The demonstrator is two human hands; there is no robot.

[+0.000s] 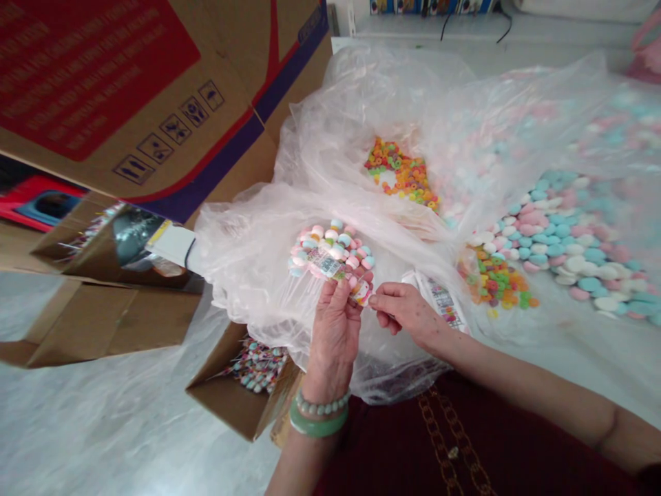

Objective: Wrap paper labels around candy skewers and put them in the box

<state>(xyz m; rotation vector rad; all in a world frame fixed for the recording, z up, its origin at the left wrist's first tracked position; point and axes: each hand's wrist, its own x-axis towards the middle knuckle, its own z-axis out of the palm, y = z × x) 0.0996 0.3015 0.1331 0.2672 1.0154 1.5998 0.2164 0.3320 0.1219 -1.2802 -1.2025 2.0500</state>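
Note:
My left hand [337, 322] is closed, its thumb and fingers pinching a small printed wrapper [360, 292] with pink on it. At the wrapper's right end, the thumb and forefinger of my right hand [405, 308] pinch its edge. Just beyond my fingers lies a bunch of pastel candy sticks [333, 242], pink, white and blue, with thin white sticks pointing towards me. Another printed label [325, 262] lies across the bunch. Whether my left fingers also hold candy inside the wrapper is unclear. Right of my hands, printed wrappers [443, 301] lie partly under clear plastic.
Clear plastic sheeting [248, 241] covers much of the table. Ring candies [405, 176] and a heap of pastel candies [562, 234] lie beyond and right. A big carton [232, 55] stands at left. Below it, an open box [242, 386] holds candy sticks.

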